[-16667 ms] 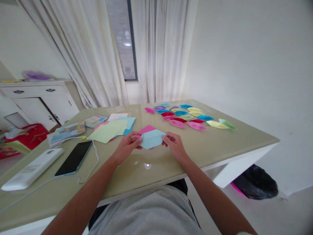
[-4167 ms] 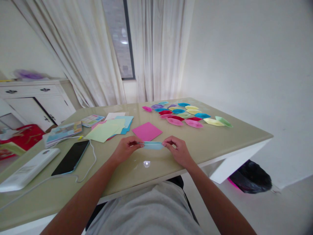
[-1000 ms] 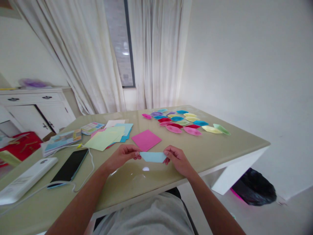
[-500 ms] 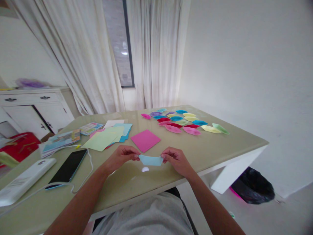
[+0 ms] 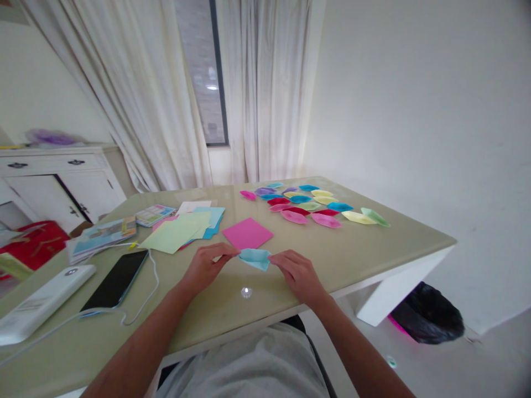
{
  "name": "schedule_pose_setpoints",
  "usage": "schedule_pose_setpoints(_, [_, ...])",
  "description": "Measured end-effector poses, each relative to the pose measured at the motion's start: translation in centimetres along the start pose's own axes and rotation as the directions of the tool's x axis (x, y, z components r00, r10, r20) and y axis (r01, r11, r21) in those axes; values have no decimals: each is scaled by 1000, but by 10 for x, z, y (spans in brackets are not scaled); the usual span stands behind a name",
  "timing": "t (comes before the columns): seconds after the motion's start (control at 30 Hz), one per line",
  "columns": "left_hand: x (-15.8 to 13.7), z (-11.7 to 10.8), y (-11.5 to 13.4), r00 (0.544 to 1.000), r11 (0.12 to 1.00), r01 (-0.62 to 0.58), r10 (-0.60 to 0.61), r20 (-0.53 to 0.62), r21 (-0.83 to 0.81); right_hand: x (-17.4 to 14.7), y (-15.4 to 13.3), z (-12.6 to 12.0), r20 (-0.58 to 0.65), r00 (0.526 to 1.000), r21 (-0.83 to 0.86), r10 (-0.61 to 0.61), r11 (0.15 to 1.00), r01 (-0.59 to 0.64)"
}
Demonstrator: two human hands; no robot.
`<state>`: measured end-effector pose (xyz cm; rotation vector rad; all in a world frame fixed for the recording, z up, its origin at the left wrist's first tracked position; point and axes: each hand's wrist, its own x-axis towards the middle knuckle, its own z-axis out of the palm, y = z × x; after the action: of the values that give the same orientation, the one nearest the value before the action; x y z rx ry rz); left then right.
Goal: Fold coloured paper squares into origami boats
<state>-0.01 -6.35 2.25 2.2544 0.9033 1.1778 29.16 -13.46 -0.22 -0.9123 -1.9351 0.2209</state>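
Note:
A light blue folded paper boat (image 5: pixel 254 258) is stretched between my two hands, its top edges spread a little apart. My left hand (image 5: pixel 209 266) pinches its left tip; my right hand (image 5: pixel 295 272) pinches the right tip. Just beyond it lies a flat pink square of paper (image 5: pixel 248 234). Several folded paper boats in pink, red, blue, yellow, purple and green, among them a pink one (image 5: pixel 326 220), sit toward the far right of the table. A small bright round spot shows on the tabletop below the held paper; I cannot tell what it is.
Left of the pink square is a pile of coloured paper sheets (image 5: pixel 178 231), with booklets (image 5: pixel 103 237) beside it. A phone (image 5: pixel 116 282), a white cable (image 5: pixel 156 276) and a white device (image 5: pixel 45 304) lie at the left. A black-lined bin (image 5: pixel 431 315) stands on the floor right of the table (image 5: pixel 373 251).
The light blue paper has gone from a flat folded strip to an opened boat shape. Both hands have lifted slightly away from me with it.

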Motion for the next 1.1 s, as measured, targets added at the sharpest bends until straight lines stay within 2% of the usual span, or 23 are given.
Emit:
schedule_pose_setpoints(0.2, [-1, 2, -5, 995, 991, 38, -26, -91, 131, 2, -1, 1, -20, 998, -2, 59, 998, -59])
schedule_pose_setpoints(0.37, [-1, 5, -11, 994, 978, 62, -42, -99, 202, 4, 0, 4, -53, 969, 77, 242, 968, -237])
schedule_pose_setpoints(0.47, [-2, 6, -13, 996, 973, 45, -26, -86, 225, 20, 16, -1, -79, 917, 169, 390, 912, -373])
schedule_pose_setpoints(0.53, [-1, 6, -13, 997, 971, 32, -14, -77, 235, 42, 35, -9, -92, 876, 240, 474, 864, -442])
schedule_pose_setpoints(0.63, [-1, 7, -13, 998, 970, 13, 2, -62, 245, 87, 71, -22, -156, 788, 326, 595, 784, -528])
schedule_pose_setpoints(0.73, [-1, 9, -13, 999, 967, 2, 8, -36, 256, 132, 101, -23, -197, 692, 400, 695, 701, -590])
schedule_pose_setpoints(0.8, [-1, 11, -14, 1000, 964, -1, 5, -15, 267, 153, 115, -13, -206, 626, 444, 752, 642, -625])
schedule_pose_setpoints(0.9, [0, 14, -16, 999, 958, -3, -7, 33, 287, 174, 125, 17, -193, 553, 501, 811, 566, -655])
schedule_pose_setpoints(0.97, [0, 18, -17, 997, 953, -9, -14, 74, 303, 183, 127, 43, -160, 525, 529, 836, 522, -669])
schedule_pose_setpoints(1.1, [-1, 24, -20, 984, 939, -32, -30, 177, 342, 194, 119, 97, -48, 500, 553, 865, 440, -707])
